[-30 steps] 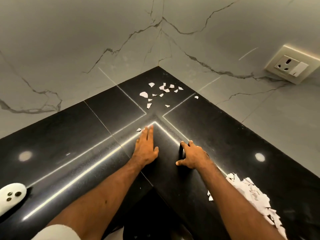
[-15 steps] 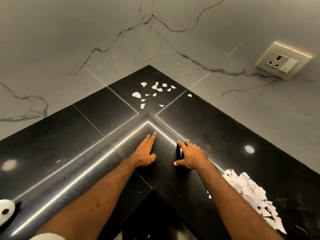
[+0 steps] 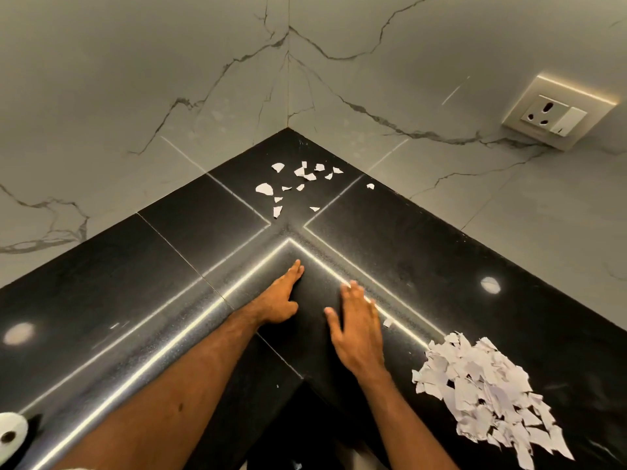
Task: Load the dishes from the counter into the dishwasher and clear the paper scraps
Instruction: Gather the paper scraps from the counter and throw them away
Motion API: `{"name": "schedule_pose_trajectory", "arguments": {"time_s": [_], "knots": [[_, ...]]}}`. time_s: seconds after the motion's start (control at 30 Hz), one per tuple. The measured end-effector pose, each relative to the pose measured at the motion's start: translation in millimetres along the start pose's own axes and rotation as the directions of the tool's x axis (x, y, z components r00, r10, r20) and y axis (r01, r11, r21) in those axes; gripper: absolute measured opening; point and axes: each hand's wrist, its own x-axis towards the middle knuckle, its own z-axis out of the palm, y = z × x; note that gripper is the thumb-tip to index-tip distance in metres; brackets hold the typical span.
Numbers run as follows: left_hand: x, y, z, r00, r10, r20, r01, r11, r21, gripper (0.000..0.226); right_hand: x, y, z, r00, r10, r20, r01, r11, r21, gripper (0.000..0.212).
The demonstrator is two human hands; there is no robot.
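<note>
You held both hands open at the corner of the counter [image 3: 101, 300].
Your left hand [image 3: 278, 300] lay flat on the glossy, speckled black stone, fingers straight, gripping nothing. Your right hand [image 3: 358, 325] was spread and empty too, but its fingertips were blurred, so contact was unclear. Torn white scraps [image 3: 298, 184] lay scattered in the far corner. A ragged pile [image 3: 485, 395] sat near your right wrist, with one chip [image 3: 387, 322] just beside that hand. A round white thing [image 3: 12, 432] was cut off at the lower left and could not be identified.

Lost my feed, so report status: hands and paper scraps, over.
Both grips open: left hand, right hand, flat on counter. Far corner: loose scraps; scrap pile at right. Nothing in the way.
</note>
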Motion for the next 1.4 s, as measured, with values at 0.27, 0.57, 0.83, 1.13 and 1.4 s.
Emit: {"name": "schedule_pose_trajectory", "arguments": {"time_s": [0.27, 0.57, 0.83, 1.13, 1.4], "knots": [[4, -1, 3, 0.999, -0.047, 0.02, 0.047, 0.999, -0.002, 0.103, 40, 26, -10, 0.99, 0.129, -0.054, -0.132, 0.99, -0.05, 0.076], [19, -8, -46, 0.987, -0.086, 0.135, 0.129, 0.928, -0.349, 0.055, 142, 9, 3, 0.994, -0.08, 0.077, 0.097, 0.962, -0.257, 0.083], [89, -9, -126, 0.914, -0.177, -0.365, 0.094, 0.968, -0.234, 0.051, 145, 10, 6, 0.995, -0.098, -0.029, 0.091, 0.981, -0.172, 0.076], [182, -11, -133, 0.839, -0.127, -0.529, 0.1, 0.992, -0.08, 0.083, 149, 12, 13, 0.994, -0.093, -0.061, 0.083, 0.984, -0.157, 0.076], [157, 52, -55, 0.922, 0.226, -0.315, -0.319, 0.905, -0.282, 0.058, 145, 4, 4, 0.979, -0.083, -0.188, 0.066, 0.993, -0.097, 0.077]]}}
